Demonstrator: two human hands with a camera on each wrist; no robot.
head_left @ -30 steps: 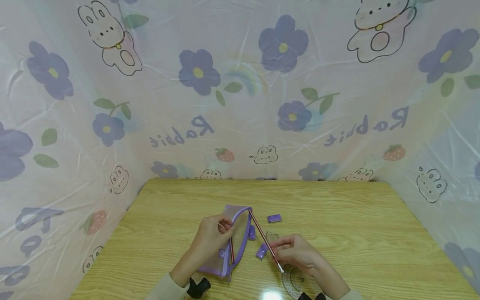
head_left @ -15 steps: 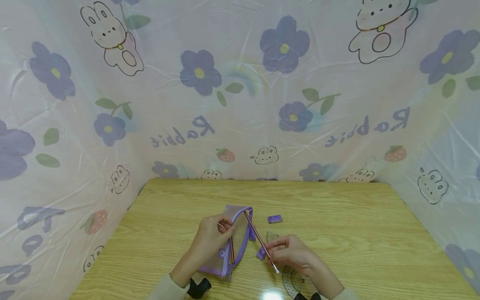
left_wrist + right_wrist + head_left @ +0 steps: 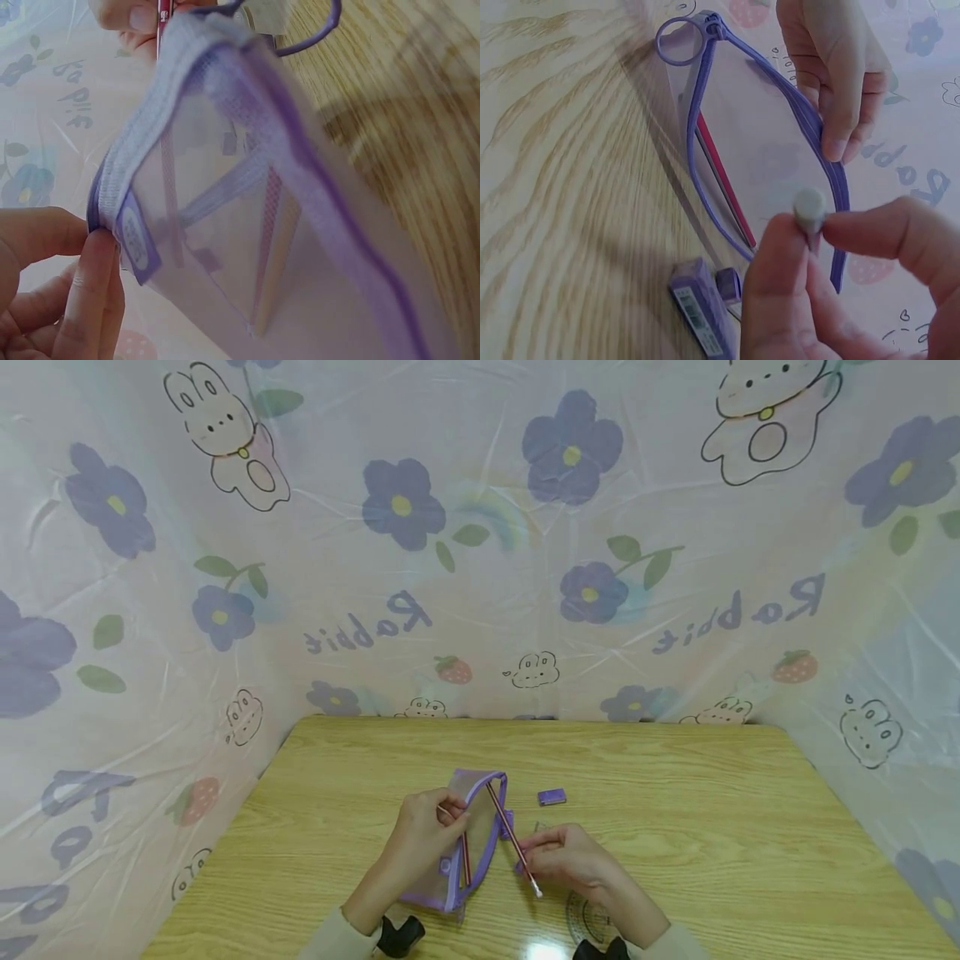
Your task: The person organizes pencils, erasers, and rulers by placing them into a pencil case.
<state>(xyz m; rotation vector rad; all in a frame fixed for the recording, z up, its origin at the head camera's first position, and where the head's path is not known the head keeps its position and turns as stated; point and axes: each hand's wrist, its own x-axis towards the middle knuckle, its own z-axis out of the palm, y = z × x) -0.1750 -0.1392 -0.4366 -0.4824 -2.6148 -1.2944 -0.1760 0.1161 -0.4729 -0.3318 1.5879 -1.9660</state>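
A pale printed backdrop (image 3: pixel 480 568) of rabbits, purple flowers and strawberries lines three sides of a wood-grain worktop (image 3: pixel 690 793), where a person in pale sleeves (image 3: pixel 339 935) works with both hands. A translucent purple zip pouch (image 3: pixel 482 839) stands propped near the front, its mouth gaping toward the person's right. The left hand (image 3: pixel 431 822) pinches the pouch's zippered edge between thumb and fingers. Opposite, the right hand (image 3: pixel 566 858) grips a dark red pencil (image 3: pixel 513 837) between thumb and fingertips, close to its pale capped end. The pencil slants through the open mouth, its far end inside the pouch. Another red pencil (image 3: pixel 467 860) already lies within, along the lower side. A clear protractor (image 3: pixel 576 920) rests on the worktop beside the right wrist, partly covered. A purple ring (image 3: pixel 658 43) hangs at one corner of the mouth. Among the smallest items are a purple block (image 3: pixel 552 797) lying apart beyond the right hand and a barcoded purple block (image 3: pixel 703 307) near the pouch, seen from the right wrist.
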